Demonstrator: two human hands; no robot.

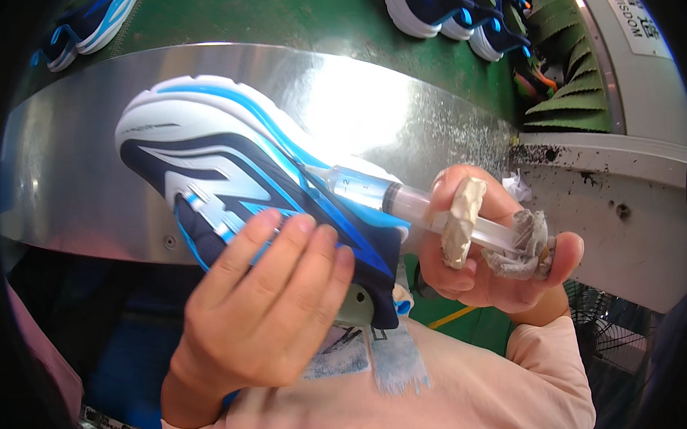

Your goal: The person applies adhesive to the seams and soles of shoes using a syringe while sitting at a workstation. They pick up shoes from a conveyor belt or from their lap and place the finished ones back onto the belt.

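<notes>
A navy, white and bright-blue running shoe (205, 155) lies on its side, its sole turned away from me, over a shiny metal table. My left hand (267, 300) is closed on the shoe's upper near the laces, fingers together and the thumb hidden. In my right hand (503, 239) is a clear syringe (365, 191) with liquid in its barrel. Its narrow tip touches, or nearly touches, the seam between the upper and the midsole. Whitish wrapping (465, 221) covers the finger flange, and grey wrapping (520, 246) covers the plunger end, against my thumb.
The metal table (70, 179) curves across in front of me. Beyond it, a green surface (276, 20) carries more shoes (95, 26) at the far left and several others (442, 14) at the far right. Green overlapping flaps (574, 93) and a pale machine frame (608, 198) stand on the right.
</notes>
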